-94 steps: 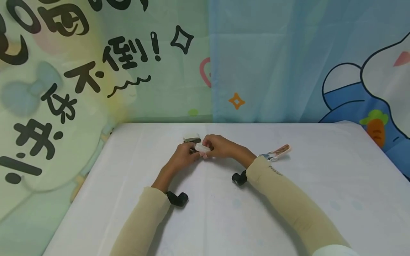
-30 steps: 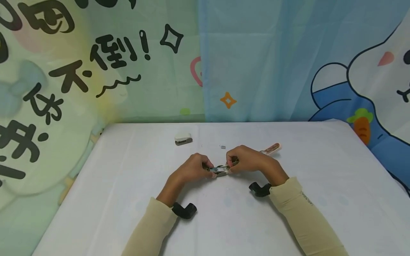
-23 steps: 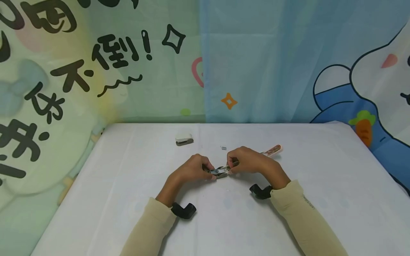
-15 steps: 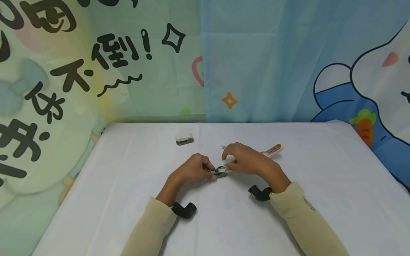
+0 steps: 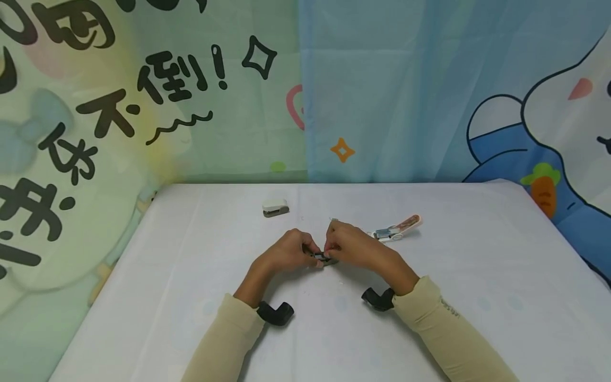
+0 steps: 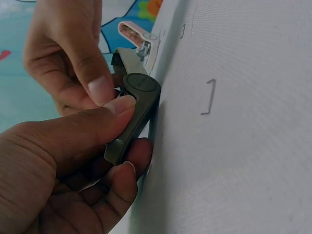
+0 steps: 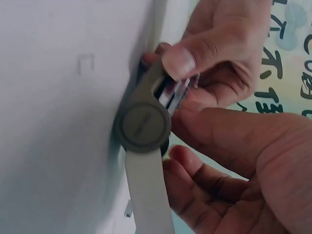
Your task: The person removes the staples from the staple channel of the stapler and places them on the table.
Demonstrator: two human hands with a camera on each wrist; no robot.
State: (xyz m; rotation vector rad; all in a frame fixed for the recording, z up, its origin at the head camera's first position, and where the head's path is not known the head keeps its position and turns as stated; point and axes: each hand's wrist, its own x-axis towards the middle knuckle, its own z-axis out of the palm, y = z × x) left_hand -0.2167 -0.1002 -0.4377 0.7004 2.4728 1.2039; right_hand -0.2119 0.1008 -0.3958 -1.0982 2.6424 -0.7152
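Observation:
My left hand grips a small grey-and-white stapler low over the table, its thumb on the grey side and fingers underneath. The stapler is swung wide open, with its pale lid tipped away from the base. From the other side my right hand pinches at the stapler's metal staple channel, thumb tip against the metal. Fingers hide most of the channel in the head view. In the left wrist view, the right thumb is right beside the left thumb.
Another white-and-grey stapler stands at the back left. To the right lies an opened stapler with a pinkish arm. A loose staple lies on the white tablecloth, and a small grey piece sits behind the hands.
The stapler came nearer and was spread open, leaving the small grey piece behind. Lately my right hand has let go of the lid and moved left to the channel; my left hand stayed still.

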